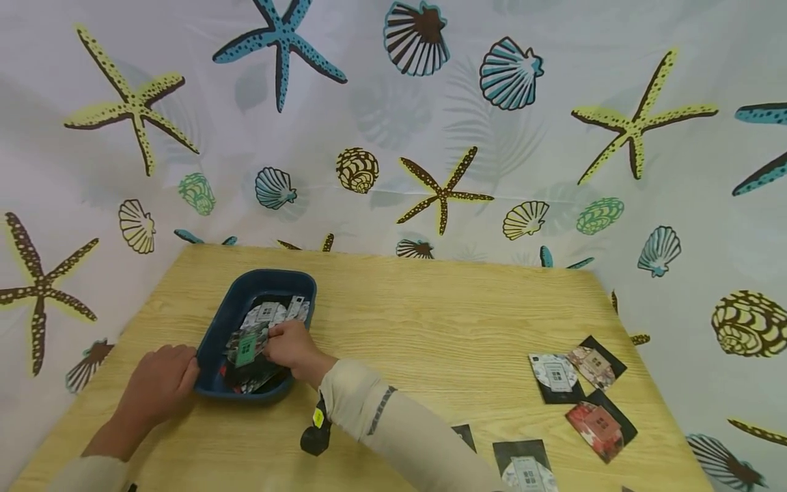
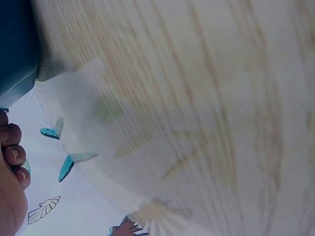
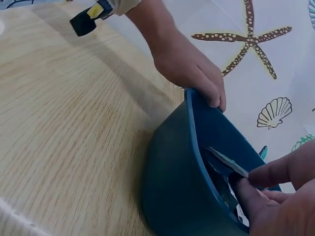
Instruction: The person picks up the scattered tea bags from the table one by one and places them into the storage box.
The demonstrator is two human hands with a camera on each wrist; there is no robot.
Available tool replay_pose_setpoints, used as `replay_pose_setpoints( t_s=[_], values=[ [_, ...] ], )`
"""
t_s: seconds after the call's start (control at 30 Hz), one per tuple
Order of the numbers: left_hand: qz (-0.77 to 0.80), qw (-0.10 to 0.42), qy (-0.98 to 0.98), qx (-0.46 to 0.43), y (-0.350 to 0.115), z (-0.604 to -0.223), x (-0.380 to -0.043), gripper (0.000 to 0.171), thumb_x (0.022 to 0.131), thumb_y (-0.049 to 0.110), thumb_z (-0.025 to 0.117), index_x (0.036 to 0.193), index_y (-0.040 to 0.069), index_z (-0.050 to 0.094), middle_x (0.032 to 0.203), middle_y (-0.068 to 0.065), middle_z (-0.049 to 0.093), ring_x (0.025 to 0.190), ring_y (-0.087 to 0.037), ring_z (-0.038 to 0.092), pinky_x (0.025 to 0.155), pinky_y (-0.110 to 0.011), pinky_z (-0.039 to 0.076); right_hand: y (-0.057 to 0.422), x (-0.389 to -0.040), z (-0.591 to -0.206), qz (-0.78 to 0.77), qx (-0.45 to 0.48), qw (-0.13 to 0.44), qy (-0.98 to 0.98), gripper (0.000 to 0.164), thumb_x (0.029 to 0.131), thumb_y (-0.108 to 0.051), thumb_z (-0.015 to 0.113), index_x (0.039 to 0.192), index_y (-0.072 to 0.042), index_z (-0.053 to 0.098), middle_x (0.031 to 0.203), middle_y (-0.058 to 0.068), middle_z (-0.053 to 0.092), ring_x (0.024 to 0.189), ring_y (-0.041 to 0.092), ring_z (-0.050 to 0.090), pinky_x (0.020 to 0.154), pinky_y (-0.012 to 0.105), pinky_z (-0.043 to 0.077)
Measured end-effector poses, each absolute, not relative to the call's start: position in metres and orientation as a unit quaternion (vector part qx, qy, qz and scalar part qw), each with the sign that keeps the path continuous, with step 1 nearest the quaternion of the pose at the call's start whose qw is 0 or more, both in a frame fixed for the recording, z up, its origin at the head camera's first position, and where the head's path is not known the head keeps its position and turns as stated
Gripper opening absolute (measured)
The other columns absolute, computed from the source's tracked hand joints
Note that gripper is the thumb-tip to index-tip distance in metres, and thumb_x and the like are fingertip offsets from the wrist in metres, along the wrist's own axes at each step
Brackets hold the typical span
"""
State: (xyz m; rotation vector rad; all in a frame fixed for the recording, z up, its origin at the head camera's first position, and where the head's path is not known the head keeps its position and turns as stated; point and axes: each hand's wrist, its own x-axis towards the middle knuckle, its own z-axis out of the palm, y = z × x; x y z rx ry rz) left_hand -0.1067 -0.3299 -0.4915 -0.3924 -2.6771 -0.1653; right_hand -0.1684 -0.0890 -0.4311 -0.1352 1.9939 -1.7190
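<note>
A dark blue plastic bin [image 1: 205, 342] stands at the left of the table. My left hand [image 1: 162, 383] grips its near-left rim, with fingers curled over the edge in the right wrist view. My right hand [image 1: 292, 345] reaches into the bin. Its thumb and fingers pinch the edge of a flat square packet [image 3: 226, 161], which shows a green label in the head view. More flat packets [image 1: 264, 313] with black, white and floral prints lie under and behind it in the bin.
At the table's right lie a white-and-black packet [image 1: 558, 377], a pinkish packet [image 1: 595, 365] and a red packet [image 1: 602, 424]. Another packet [image 1: 525, 465] lies at the front edge, and one is partly hidden by my right sleeve [image 1: 406, 424]. A patterned curtain [image 1: 393, 123] hangs behind the table.
</note>
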Motion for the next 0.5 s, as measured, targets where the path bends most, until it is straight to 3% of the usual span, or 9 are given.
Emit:
replay_pose_setpoints(
  t_s=[0.13, 0.2, 0.33, 0.5],
  values=[
    [-0.059, 0.207, -0.967, -0.138, -0.328, -0.49, -0.109, 0.033, 0.096, 0.008, 0.048, 0.066, 0.018, 0.036, 0.062, 0.007, 0.029, 0.057, -0.011, 0.022, 0.057, -0.026, 0.019, -0.09, -0.169, -0.426, -0.626, -0.05, 0.274, 0.728, 0.037, 0.088, 0.008, 0.06, 0.125, 0.006, 0.064, 0.118, 0.015, 0.069, 0.089, 0.014, 0.063, 0.072, 0.027, 0.049],
    [-0.059, 0.2, -0.969, -0.133, -0.327, -0.489, -0.11, 0.034, 0.097, 0.008, 0.047, 0.066, 0.018, 0.036, 0.062, 0.006, 0.029, 0.057, -0.011, 0.022, 0.058, -0.027, 0.019, -0.089, -0.17, -0.425, -0.622, -0.05, 0.282, 0.729, 0.038, 0.089, 0.005, 0.062, 0.128, 0.004, 0.062, 0.118, 0.016, 0.071, 0.1, 0.02, 0.07, 0.08, 0.03, 0.054],
    [-0.061, 0.188, -0.972, -0.129, -0.324, -0.491, -0.109, 0.034, 0.098, 0.009, 0.047, 0.067, 0.018, 0.037, 0.062, 0.006, 0.03, 0.058, -0.012, 0.023, 0.059, -0.027, 0.02, -0.077, -0.171, -0.426, -0.621, -0.073, 0.281, 0.728, 0.042, 0.093, -0.001, 0.062, 0.134, 0.004, 0.056, 0.121, 0.019, 0.07, 0.114, 0.028, 0.069, 0.094, 0.035, 0.055],
    [-0.062, 0.182, -0.973, -0.126, -0.324, -0.494, -0.105, 0.034, 0.097, 0.009, 0.046, 0.066, 0.019, 0.037, 0.061, 0.007, 0.03, 0.057, -0.011, 0.023, 0.058, -0.027, 0.02, -0.043, -0.181, -0.429, -0.64, -0.103, 0.272, 0.711, 0.047, 0.093, 0.0, 0.061, 0.138, 0.008, 0.051, 0.127, 0.025, 0.066, 0.118, 0.03, 0.067, 0.093, 0.033, 0.056]
  ],
)
